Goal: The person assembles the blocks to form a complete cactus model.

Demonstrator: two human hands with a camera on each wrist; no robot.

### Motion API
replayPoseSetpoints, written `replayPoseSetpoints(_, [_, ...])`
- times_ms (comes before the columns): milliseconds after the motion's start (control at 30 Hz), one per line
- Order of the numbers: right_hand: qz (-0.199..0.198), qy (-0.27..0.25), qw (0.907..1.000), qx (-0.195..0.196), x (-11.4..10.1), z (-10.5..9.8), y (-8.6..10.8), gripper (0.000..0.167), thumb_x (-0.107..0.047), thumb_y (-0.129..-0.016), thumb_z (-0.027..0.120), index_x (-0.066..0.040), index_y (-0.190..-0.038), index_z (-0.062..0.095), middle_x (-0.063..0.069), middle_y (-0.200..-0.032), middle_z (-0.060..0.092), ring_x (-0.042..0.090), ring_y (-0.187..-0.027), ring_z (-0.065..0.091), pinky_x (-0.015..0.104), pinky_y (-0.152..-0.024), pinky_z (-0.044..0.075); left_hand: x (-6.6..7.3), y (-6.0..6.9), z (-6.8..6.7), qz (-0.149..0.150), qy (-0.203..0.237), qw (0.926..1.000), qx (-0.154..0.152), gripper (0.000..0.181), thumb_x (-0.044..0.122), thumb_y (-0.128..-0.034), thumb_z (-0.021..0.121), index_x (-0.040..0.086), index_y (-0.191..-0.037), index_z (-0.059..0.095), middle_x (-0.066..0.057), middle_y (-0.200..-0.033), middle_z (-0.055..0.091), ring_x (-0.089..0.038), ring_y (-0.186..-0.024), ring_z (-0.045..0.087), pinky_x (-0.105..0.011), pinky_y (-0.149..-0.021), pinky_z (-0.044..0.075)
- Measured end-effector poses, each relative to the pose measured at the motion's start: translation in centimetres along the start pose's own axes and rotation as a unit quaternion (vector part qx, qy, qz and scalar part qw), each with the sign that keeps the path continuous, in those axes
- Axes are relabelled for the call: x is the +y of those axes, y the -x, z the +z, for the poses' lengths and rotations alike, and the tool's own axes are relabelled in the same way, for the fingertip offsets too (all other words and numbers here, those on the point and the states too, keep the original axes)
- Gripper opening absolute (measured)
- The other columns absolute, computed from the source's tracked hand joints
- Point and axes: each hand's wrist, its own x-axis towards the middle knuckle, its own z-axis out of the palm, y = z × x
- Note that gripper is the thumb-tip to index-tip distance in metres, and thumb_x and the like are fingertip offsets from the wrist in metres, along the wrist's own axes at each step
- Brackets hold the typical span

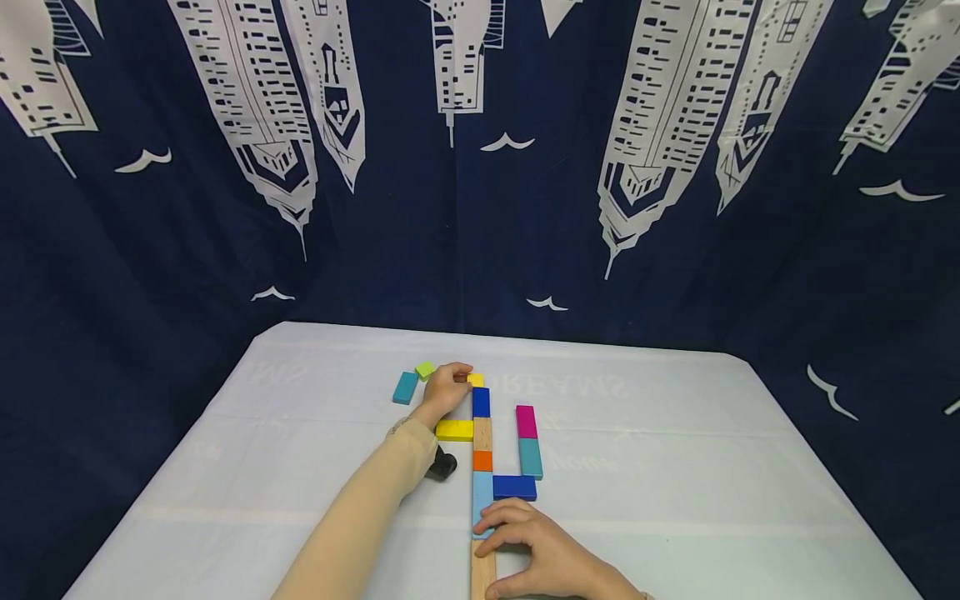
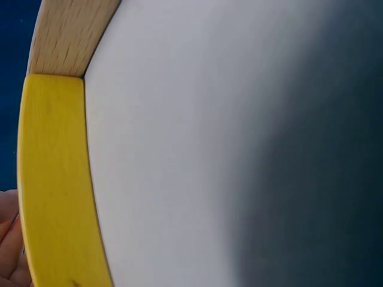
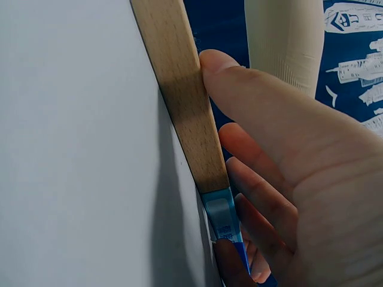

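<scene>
My left hand (image 1: 446,390) reaches to the far end of a straight row of blocks, its curled fingers holding a small yellow block (image 1: 476,380). My right hand (image 1: 551,554) spreads over the near end. Its thumb and fingertips rest on a long plain wooden block (image 1: 482,571) and a light blue block (image 1: 482,500). Between the hands, the row has an orange block (image 1: 482,461), a wooden block (image 1: 482,433) and a dark blue block (image 1: 481,402). A longer yellow block (image 2: 57,173) juts left from the row.
Right of the row, a dark blue block (image 1: 514,487) meets a teal block (image 1: 530,458) and a magenta block (image 1: 527,422). Left of the far end lie a teal block (image 1: 405,388) and a green block (image 1: 425,370). A patterned navy curtain (image 1: 457,233) hangs behind the white table (image 1: 675,467).
</scene>
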Motion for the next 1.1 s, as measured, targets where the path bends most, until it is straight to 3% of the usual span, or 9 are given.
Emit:
replayPoseSetpoints(333, [-0.007, 0.003, 1.0000, 0.006, -0.14, -0.07, -0.01, 0.032, -0.038, -0.076, 0.076, -0.026, -0.105, 0.068, -0.008, -0.122, 0.058, 0.015, -0.119, 0.045, 0.034, -0.097, 0.040, 0.40, 0.31, 0.25, -0.016, 0.009, 0.9998, 0.008, 0.026, 0.002, -0.0877, 0.060, 0.006, -0.112, 0.067, -0.008, -0.108, 0.064, -0.022, -0.097, 0.057, -0.036, -0.091, 0.046])
replayPoseSetpoints(1100, [0.001, 0.005, 1.0000, 0.005, -0.11, 0.08, -0.05, 0.033, -0.040, -0.076, 0.076, -0.027, -0.106, 0.068, -0.009, -0.121, 0.058, 0.015, -0.119, 0.045, 0.035, -0.097, 0.040, 0.58, 0.47, 0.36, 0.006, -0.009, 0.9999, -0.002, 0.028, 0.003, -0.0859, 0.063, 0.007, -0.113, 0.067, -0.006, -0.111, 0.065, -0.021, -0.099, 0.060, -0.035, -0.090, 0.046])
